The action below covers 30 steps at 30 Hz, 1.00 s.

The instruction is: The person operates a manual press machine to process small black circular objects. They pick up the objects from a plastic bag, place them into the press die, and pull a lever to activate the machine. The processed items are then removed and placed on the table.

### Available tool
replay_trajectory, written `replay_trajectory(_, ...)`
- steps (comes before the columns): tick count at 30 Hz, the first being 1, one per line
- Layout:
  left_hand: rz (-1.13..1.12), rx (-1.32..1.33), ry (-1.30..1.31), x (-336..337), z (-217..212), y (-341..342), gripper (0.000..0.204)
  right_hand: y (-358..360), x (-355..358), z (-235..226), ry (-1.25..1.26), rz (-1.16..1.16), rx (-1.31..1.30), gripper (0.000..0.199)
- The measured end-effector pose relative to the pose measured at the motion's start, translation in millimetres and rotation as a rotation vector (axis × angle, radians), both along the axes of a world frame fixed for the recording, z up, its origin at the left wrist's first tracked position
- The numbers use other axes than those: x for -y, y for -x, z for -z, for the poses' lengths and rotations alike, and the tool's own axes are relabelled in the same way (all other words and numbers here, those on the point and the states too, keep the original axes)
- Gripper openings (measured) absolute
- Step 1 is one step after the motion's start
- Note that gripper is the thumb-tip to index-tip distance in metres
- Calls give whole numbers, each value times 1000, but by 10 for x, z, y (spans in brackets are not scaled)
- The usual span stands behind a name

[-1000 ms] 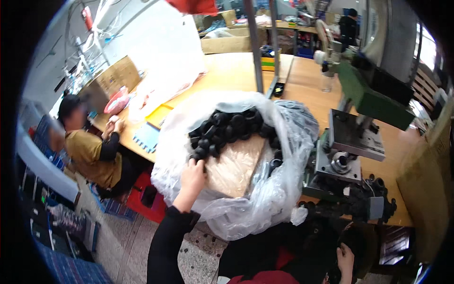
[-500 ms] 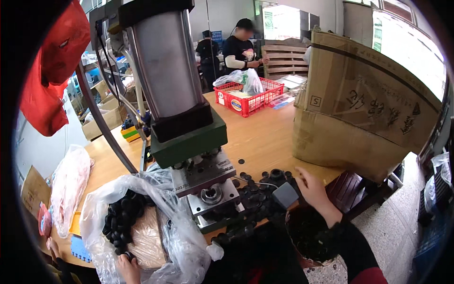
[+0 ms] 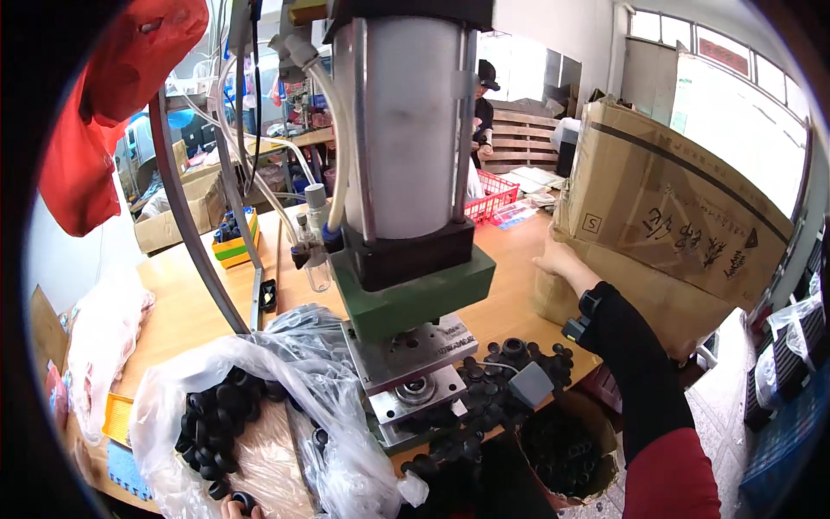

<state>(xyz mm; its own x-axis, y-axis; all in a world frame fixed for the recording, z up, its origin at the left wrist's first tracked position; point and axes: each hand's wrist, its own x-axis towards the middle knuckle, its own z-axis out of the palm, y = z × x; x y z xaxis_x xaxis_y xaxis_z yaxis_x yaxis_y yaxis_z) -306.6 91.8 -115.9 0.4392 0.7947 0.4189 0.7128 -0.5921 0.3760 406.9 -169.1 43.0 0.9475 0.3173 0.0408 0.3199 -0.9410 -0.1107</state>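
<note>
My left hand (image 3: pixel 232 510), cut off by the lower edge, has its fingers closed round a small black round rubber cap (image 3: pixel 245 501). It is at the near side of a clear plastic bag (image 3: pixel 160 406) that holds a pile of black caps (image 3: pixel 226 405) beside a flat brown packet (image 3: pixel 270 450). Reaching far out, my right hand (image 3: pixel 560 261) has its fingers stretched out beside the left edge of a big cardboard box (image 3: pixel 674 208); whether it touches the box is unclear. Between the hands stands a press (image 3: pixel 406 130) with a metal die (image 3: pixel 419 391).
Loose black caps (image 3: pixel 510 372) lie right of the die, around a grey block (image 3: pixel 531 384). Below them stands an open carton (image 3: pixel 612 471) with black pieces inside. A red basket (image 3: pixel 491 197) and a person (image 3: pixel 482 117) are behind the press. A red bag (image 3: pixel 147 69) hangs upper left.
My right hand has moved from beside the loose caps up and away to the cardboard box. My left hand sits lower in the picture. The whole view has shifted, with the press farther right.
</note>
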Motion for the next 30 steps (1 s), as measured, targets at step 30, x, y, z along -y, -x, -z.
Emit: replay_trajectory(30,-166,-54,13,76,-57,-106,32,37,-444,351,127,-4,-157,102)
